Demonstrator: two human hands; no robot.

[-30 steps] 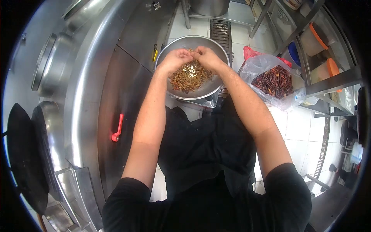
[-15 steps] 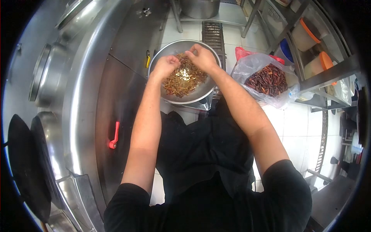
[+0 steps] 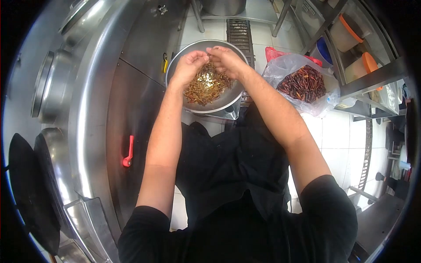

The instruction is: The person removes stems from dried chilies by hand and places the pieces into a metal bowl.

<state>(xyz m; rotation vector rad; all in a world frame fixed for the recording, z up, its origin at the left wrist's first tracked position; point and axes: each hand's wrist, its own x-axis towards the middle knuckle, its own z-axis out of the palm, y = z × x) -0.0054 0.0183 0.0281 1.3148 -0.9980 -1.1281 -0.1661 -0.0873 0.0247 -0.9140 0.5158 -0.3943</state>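
Note:
A wide metal bowl (image 3: 235,94) holds a heap of thin, brownish-yellow, stem-like pieces (image 3: 202,92), with a few reddish bits among them. Over the bowl's far half, my left hand (image 3: 188,68) is closed in a pinch. My right hand (image 3: 227,61) faces it, fingers curled together, the fingertips of both hands almost meeting. Whatever lies between the fingers is too small to make out. To the right of my right forearm, an opened clear plastic bag (image 3: 328,85) is full of dried red chillies (image 3: 302,84).
A steel cabinet with a red lever handle (image 3: 128,151) runs along my left. On the right stands a metal shelf rack (image 3: 364,83) with orange-rimmed containers (image 3: 351,33). A floor drain grate (image 3: 240,35) lies beyond the bowl, near a steel table (image 3: 258,17).
My hands have come closer together over the bowl, the left moving right and up, the right slightly left. The whole view has shifted a little.

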